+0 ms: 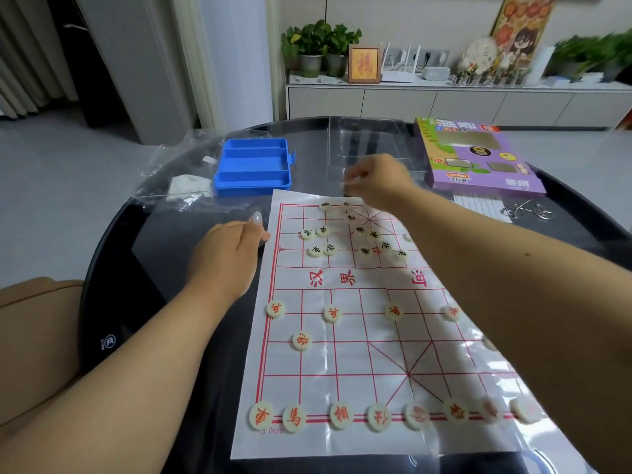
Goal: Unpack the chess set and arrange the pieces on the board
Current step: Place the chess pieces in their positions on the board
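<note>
Centrally, a white paper board (359, 336) with red grid lines lies on a dark round table (143, 268), running from the lower edge of the frame toward its upper middle. Red-lettered pieces (342, 416) form a row along the board's near edge, with further red pieces on the lines above; black-lettered pieces (323, 249) lie loosely clustered on the far half. Right hand (376, 181), over the board's far edge, has its fingers curled together as if pinching a small object; motion blur hides what, if anything, is held. Left hand (227, 254) rests on the table at the board's left edge, fingers relaxed, thumb touching the paper. Upper left: open blue case (254, 167) beside clear plastic bags (178, 172). Upper right: purple box (478, 159)
</note>
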